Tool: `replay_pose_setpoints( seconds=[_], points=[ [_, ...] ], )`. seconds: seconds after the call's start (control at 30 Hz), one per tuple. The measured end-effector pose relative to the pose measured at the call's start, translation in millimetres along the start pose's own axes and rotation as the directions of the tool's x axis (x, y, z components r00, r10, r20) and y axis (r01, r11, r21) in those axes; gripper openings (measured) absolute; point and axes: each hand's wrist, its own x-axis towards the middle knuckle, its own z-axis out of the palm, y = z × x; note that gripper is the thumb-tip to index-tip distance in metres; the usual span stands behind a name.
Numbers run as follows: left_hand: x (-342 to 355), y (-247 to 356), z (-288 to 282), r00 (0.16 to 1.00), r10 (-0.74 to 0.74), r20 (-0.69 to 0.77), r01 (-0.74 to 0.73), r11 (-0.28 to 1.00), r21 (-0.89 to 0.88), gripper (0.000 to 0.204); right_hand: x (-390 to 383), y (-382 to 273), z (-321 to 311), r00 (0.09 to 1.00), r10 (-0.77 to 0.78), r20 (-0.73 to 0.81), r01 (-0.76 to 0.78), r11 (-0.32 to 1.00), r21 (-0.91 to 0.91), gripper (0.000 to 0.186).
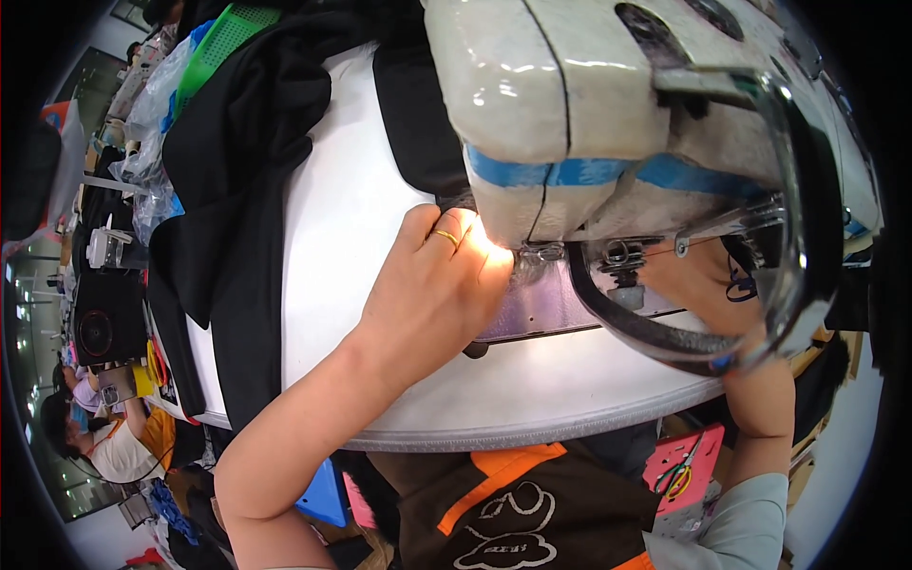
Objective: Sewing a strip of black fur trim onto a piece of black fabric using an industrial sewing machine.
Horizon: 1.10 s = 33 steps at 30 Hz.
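Note:
My left hand [432, 275], a yellow ring on one finger, is curled closed beside the needle area of a sewing machine [522, 104]. A bright lamp washes out its fingertips, and what they grip is hidden. A black fabric piece [413, 114] reaches down to its knuckles. Through the round guard-like frame [807, 228] I see part of my right hand [689, 275] over the metal bed plate [546, 323]. The machine head hides its fingers. A dark cord [739, 280] circles that wrist.
More black fabric [237, 171] drapes over the left of the white table [328, 237]. A green basket [214, 52] stands behind it. Scissors [676, 480] lie on a pink board [698, 456] below the table edge. Another person [123, 446] sits at far left.

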Motion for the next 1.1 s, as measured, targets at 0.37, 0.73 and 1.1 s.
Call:
replay_pose_setpoints(
  seconds=[0.37,0.73,1.1],
  points=[
    [2,-2,-9,0.992,-0.031,0.124,0.036,0.999,-0.039,0.006,15,10,27,0.958,0.079,-0.276,-0.028,0.983,0.183,0.028],
    [-9,3,-24,0.968,0.117,0.224,-0.117,0.993,-0.013,0.019,2,-6,9,0.743,-0.369,-0.559,0.435,0.900,-0.016,0.029],
    [-6,0,-27,0.968,0.178,0.176,-0.153,0.977,-0.149,0.014,-6,-32,13,0.727,-0.458,-0.511,0.610,0.773,0.175,0.028]
  ],
)
